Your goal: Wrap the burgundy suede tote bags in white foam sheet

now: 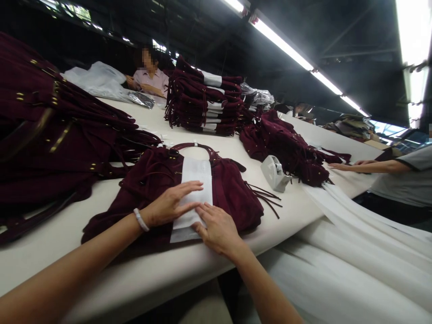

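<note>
A burgundy suede fringed bag (232, 189) lies flat on the white table (50, 243) in front of me. A white paper strip (195, 180) runs down its middle, from under the handle to the near edge. My left hand (170, 202) lies flat on the strip with fingers spread, a pale bangle on the wrist. My right hand (216, 227) presses the strip's lower end with fingers extended. Neither hand grips anything.
A heap of similar bags (50, 135) fills the left. A neat stack (202, 103) stands behind, a loose pile (286, 144) to the right. A grey tape dispenser (275, 173) sits right of my bag. White strips (354, 225) hang off the table. Two other people work nearby.
</note>
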A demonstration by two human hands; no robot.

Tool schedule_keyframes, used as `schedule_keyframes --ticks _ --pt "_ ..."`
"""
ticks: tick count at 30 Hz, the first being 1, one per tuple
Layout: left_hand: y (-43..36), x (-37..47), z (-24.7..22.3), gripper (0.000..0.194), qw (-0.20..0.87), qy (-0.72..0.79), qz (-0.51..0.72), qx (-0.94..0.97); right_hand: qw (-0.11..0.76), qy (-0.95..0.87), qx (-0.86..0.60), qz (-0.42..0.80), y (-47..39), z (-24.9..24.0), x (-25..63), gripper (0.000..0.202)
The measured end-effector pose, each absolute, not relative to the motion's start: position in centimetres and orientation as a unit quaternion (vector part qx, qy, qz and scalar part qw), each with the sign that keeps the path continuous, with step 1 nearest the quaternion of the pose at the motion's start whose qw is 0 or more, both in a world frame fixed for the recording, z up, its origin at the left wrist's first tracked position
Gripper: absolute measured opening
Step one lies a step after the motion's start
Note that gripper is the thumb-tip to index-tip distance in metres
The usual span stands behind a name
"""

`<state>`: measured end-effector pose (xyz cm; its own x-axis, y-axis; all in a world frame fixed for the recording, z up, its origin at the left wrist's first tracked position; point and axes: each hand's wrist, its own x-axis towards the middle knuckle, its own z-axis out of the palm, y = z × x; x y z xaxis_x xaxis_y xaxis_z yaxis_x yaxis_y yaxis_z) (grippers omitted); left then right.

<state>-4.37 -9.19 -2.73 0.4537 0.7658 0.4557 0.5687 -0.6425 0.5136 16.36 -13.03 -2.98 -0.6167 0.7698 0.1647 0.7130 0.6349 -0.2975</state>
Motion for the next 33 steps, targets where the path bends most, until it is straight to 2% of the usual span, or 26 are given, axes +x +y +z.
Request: schedule_keyframes --ticks 2,5,10,16,21,24,29,33 --pt "-9.3 -4.3 -3.6 0.056 0.181 0.387 0.200 0.882 0.146 -0.893 -0.417 0.087 -13.2 -3.4 16.3 0.055" --pt "-9.2 -4.2 -4.4 0.066 0.179 0.402 0.109 0.891 0.169 -0.893 -0.413 0.055 -14.0 -4.0 16.4 0.056" --pt "-9.2 -4.1 -3.9 0.079 0.164 0.417 0.082 0.890 0.210 -0.892 -0.400 0.035 -16.4 -3.7 17.4 0.049" --pt "-9.5 -4.0 -3.4 0.079 0.161 0.425 0.075 0.888 0.267 -0.864 -0.409 0.126 -16.4 -1.0 19.3 0.026" --pt "-9.8 -3.9 -3.1 0.078 0.180 0.433 0.105 0.877 0.328 -0.846 -0.407 0.103 -11.8 1.8 17.7 0.028" --pt "-9.9 -4.0 -3.1 0.078 0.191 0.433 0.123 0.872 0.277 -0.879 -0.377 0.098 -7.1 1.0 15.7 0.035" --pt "-9.9 -3.9 -3.3 0.080 0.190 0.449 0.125 0.864 0.084 -0.923 -0.354 0.126 -0.2 -3.6 14.2 0.045" --pt "-9.9 -3.8 -3.1 0.077 0.173 0.463 0.102 0.863 0.062 -0.923 -0.354 0.141 0.8 -5.3 14.5 0.048"
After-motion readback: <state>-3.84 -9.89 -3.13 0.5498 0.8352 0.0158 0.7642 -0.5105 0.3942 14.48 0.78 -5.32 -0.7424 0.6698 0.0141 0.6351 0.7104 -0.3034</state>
